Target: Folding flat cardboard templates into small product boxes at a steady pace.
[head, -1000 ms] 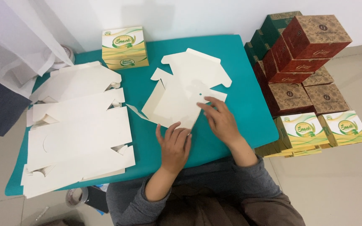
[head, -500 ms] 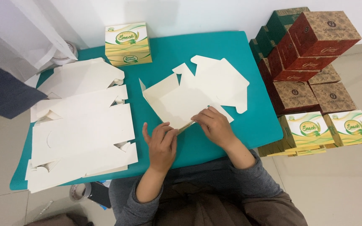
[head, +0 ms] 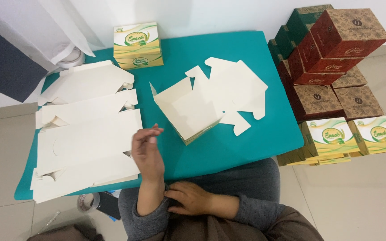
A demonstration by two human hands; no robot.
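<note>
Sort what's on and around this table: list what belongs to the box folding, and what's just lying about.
In use: half-folded white box blank; stack of flat white blanks; left hand; right hand.

Lying about: finished yellow-green box; stacked red, brown and green boxes; tape roll.

Bright, even indoor light; soft shadows only; no glare; left hand [head: 147,149] slightly motion-blurred; mild wide-angle bending at edges.
</note>
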